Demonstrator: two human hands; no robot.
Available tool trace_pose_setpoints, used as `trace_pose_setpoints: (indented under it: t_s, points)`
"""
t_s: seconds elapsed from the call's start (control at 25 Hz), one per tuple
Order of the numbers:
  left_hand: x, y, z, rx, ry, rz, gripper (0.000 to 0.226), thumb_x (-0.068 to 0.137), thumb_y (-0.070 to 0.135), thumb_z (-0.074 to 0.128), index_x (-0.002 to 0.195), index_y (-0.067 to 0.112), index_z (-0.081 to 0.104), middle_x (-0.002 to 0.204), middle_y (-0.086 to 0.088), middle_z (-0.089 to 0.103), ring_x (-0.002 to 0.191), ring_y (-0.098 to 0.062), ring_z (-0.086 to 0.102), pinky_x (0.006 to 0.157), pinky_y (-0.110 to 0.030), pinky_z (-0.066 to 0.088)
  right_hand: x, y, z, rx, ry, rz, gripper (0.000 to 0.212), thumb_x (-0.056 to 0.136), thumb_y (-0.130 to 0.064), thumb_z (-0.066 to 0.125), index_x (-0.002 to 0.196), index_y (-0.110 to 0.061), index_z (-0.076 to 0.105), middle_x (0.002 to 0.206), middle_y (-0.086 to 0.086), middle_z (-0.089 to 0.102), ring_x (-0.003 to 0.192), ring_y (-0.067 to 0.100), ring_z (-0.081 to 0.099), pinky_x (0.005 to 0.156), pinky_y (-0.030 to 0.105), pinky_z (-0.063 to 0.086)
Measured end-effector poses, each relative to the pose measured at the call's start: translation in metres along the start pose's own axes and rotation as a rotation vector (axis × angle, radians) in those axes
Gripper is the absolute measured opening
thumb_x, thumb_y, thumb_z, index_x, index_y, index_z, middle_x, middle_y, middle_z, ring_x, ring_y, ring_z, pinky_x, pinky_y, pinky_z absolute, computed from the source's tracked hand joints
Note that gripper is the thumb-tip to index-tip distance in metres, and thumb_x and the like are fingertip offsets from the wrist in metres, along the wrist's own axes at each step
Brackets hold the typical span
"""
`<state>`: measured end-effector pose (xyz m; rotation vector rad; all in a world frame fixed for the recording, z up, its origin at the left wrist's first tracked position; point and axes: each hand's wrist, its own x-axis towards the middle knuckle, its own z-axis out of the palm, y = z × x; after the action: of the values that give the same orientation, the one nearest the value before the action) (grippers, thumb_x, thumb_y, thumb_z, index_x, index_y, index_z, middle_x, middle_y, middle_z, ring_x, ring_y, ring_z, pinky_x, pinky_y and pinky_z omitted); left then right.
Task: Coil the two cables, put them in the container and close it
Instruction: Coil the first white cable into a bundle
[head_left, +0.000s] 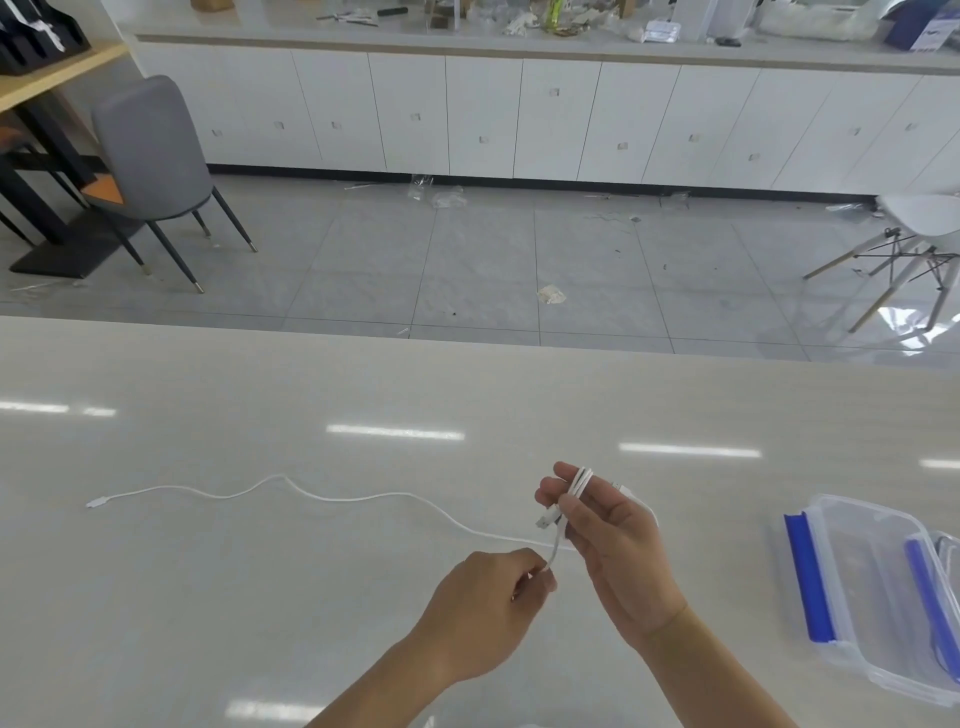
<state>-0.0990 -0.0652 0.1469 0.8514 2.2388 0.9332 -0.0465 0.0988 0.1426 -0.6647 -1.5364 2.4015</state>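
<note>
In the head view, a few loops of the thin white charging cable (332, 498) were held wound round the right hand's (613, 551) fingers, while the left hand (493, 597) pinched its slack. The rest trailed across the pale glossy bench (208, 597). It was judged light and limp, best fed near the coil. The clear plastic container with blue clips (857, 587) lay at the right.

Table (363, 395): pale and glossy, mirroring ceiling lights, filling the near half of the view.
Cable (332, 499): white, lying in loose waves across the table, its plug end resting at the left.
Container (852, 571): clear plastic with blue clips, sitting on the table's right side, running off the frame's edge.
</note>
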Motion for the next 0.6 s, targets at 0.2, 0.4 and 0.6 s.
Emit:
trace_pose_setpoints:
  t_s: [0.2,0.4,0.6]
  points:
    - [-0.006,0.013,-0.021,0.036,-0.053,0.043,0.025,0.093,0.045,0.054,0.077,0.027,0.058,0.055,0.014,0.051,0.052,-0.006,0.045,0.053,-0.021,0.03,-0.006,0.002,-0.006,-0.535,-0.104,0.035,0.025,0.095,0.003,0.058,0.083,-0.01,0.076,0.102,-0.008,0.077,0.09,0.009,0.071,0.083,0.025,0.053]
    - [0.001,0.009,-0.056,-0.044,-0.012,0.052,0.02,0.086,0.048,0.064,0.08,0.029,0.069,0.055,0.018,0.056,0.05,-0.004,0.044,0.053,-0.017,0.033,-0.02,-0.008,-0.005,-0.567,-0.407,0.164,0.031,0.102,-0.038,0.051,0.086,-0.022,0.072,0.076,-0.004,0.067,0.075,0.013,0.059,0.079,0.025,0.046]
    - [0.012,0.001,-0.081,-0.184,-0.017,0.093,0.017,0.079,0.045,0.078,0.079,0.03,0.072,0.079,0.006,0.07,0.07,-0.015,0.062,0.064,-0.027,0.049,-0.023,-0.017,-0.003,-0.477,-0.579,0.219,0.035,0.103,-0.035,0.049,0.106,-0.009,0.072,0.073,-0.002,0.056,0.078,0.02,0.062,0.085,0.03,0.05]
